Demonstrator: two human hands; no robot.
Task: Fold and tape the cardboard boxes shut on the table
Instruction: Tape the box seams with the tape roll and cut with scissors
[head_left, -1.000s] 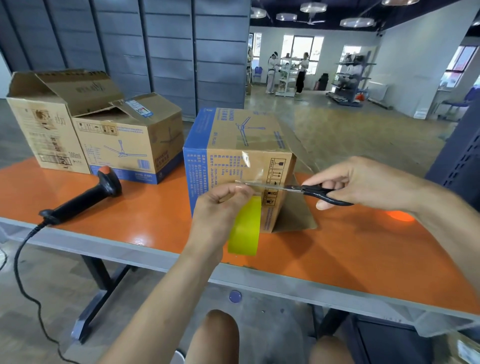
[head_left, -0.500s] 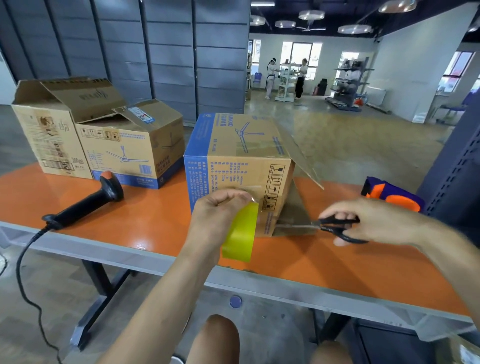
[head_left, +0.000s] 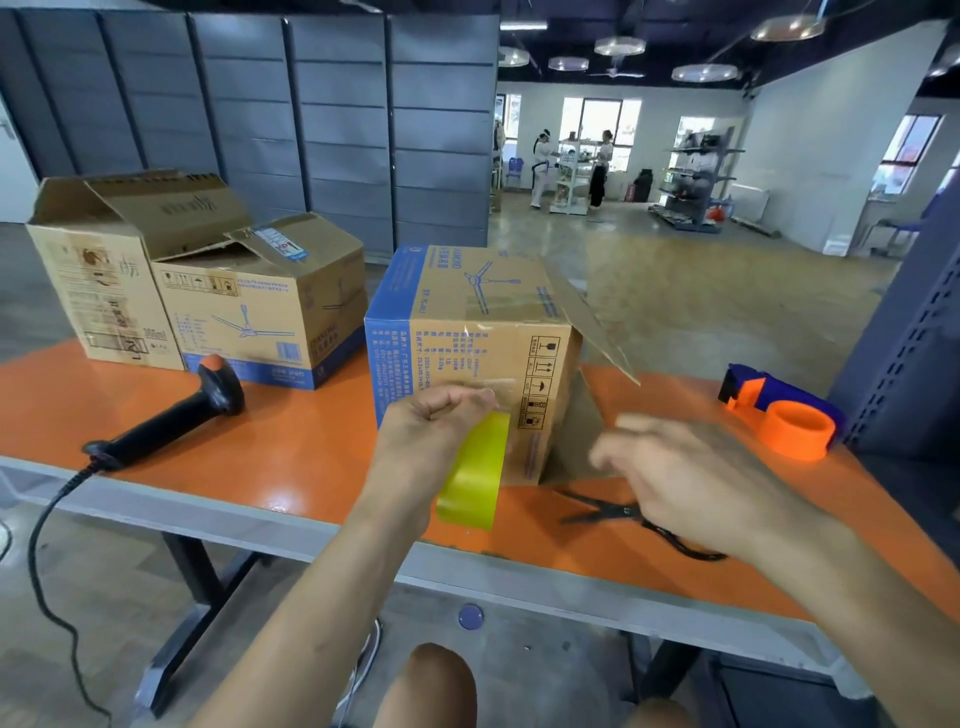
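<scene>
Two grips, left grip holding yellow tape roll, right grip blurred, released, half-hiding scissors.

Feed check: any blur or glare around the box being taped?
Head view: the right hand is smeared by motion blur; the left hand, yellow tape roll and cardboard box are sharp; soft glare sits on the orange table near its front edge; the far windows are blown out.
</scene>
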